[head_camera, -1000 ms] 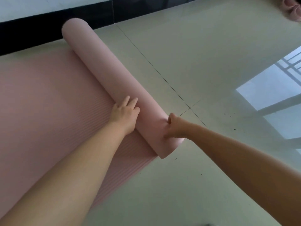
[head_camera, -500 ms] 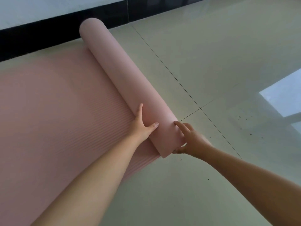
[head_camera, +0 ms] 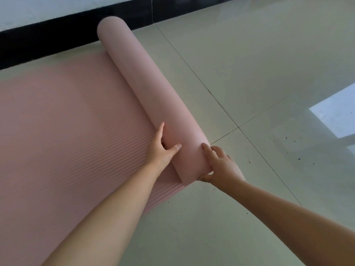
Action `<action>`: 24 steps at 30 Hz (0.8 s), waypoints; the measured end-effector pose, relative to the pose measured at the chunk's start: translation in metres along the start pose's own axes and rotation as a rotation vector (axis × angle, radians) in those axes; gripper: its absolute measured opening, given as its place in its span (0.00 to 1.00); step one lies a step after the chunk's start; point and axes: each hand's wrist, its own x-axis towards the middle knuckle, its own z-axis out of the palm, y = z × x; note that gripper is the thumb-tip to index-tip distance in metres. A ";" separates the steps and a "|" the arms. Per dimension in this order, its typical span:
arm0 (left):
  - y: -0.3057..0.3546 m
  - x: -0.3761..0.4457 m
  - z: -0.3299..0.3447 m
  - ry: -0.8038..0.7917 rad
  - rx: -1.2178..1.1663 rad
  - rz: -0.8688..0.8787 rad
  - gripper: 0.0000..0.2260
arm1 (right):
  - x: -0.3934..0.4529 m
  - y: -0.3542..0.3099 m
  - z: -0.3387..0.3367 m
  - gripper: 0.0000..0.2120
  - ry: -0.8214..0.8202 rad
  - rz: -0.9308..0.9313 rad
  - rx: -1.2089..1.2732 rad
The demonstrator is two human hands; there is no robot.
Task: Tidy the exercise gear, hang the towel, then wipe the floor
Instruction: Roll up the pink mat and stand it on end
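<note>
A pink yoga mat lies on the floor, partly rolled. Its rolled part (head_camera: 153, 96) runs from the black skirting down to my hands, and the flat ribbed part (head_camera: 67, 131) spreads to the left. My left hand (head_camera: 163, 148) holds the roll's left side near its close end, thumb on top, fingers tucked into the crease between roll and flat mat. My right hand (head_camera: 221, 166) holds the close end from the right, fingers on the roll and thumb under its edge.
Pale glossy floor tiles (head_camera: 249, 64) extend to the right, with dark specks of dirt (head_camera: 295, 150) and a bright window reflection (head_camera: 336, 116). A black skirting board (head_camera: 48, 39) runs along the wall behind the mat.
My left hand slid from the top of the roll to its left side. My right hand moved from the top of the end to its right side. The view shifted right.
</note>
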 end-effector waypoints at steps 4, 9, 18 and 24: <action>-0.004 -0.002 -0.004 -0.037 0.109 -0.038 0.38 | 0.000 -0.009 -0.001 0.48 -0.096 0.023 -0.055; 0.003 -0.013 -0.007 0.090 0.640 0.094 0.35 | 0.005 -0.008 -0.025 0.23 -0.150 0.117 0.106; 0.048 -0.028 -0.038 -0.228 1.495 0.439 0.26 | -0.003 -0.040 -0.009 0.21 0.059 0.261 0.519; 0.063 -0.049 -0.065 -0.205 1.641 0.274 0.31 | -0.010 -0.063 -0.005 0.20 -0.051 0.272 0.675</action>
